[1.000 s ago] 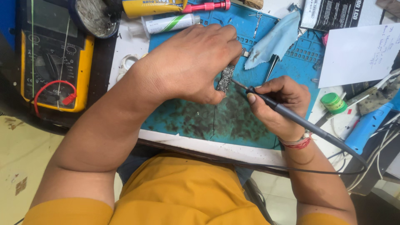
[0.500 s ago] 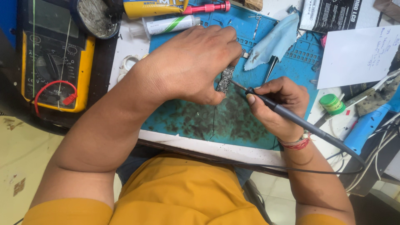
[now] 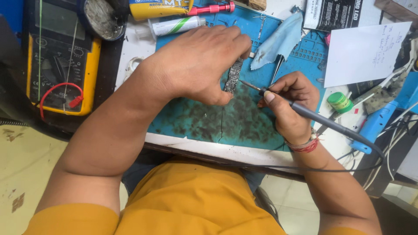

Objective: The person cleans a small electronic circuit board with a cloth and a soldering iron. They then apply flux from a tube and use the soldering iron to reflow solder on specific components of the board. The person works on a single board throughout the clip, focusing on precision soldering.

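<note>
The person leans over a stained blue work mat, and everything else is easiest placed from it. Near the mat's middle the left hand pinches a narrow circuit board between thumb and fingers, holding it on edge against the mat. Just to the right of the board, the right hand grips a dark soldering iron like a pen, its fine tip touching the board's lower side; the cord trails off past the mat's right edge.

As for containers: off the mat's top left corner sits a round tin filled with grey, crusty residue. Beside it along the top edge lie a yellow tube and a white syringe-like tube; their contents cannot be seen. To the mat's right stands a small green pot, lid shut.

A pale blue cloth lies at the mat's upper right corner, tweezers beneath it. Well left of the mat rests a yellow multimeter with a red lead.
</note>
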